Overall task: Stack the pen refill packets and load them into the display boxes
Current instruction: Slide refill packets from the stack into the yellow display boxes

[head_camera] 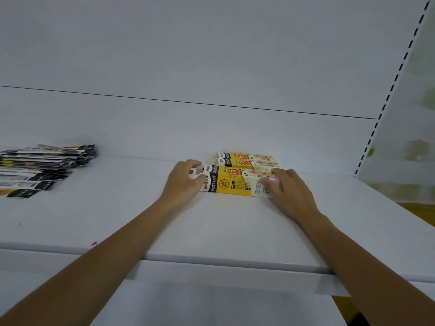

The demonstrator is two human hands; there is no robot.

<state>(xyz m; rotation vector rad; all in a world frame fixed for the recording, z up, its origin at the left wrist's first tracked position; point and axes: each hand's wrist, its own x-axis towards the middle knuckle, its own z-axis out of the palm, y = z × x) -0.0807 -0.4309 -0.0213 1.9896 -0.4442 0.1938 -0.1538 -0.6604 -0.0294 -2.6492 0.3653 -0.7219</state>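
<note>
Two yellow, black and white cardboard display boxes lie flat on the white shelf (211, 227), long sides parallel: the far display box (247, 159) sits just behind the near display box (235, 184), close to the white back panel (211, 128). Left hand (182, 182): fingers and thumb curled round the white flap at the left end of the near display box, a narrow pinching hold. Right hand (290, 191): fingers laid nearly straight over the top of the same box's right end, pressing on it, not wrapped round it. Both forearms reach in over the shelf's front edge. Black, white and yellow plastic pen refill packets (42, 165) lie in a loose, fanned stack at the shelf's left, well apart from boxes and hands. Slotted white upright (395, 78) at far right. Whether either box holds packets: cannot tell
</note>
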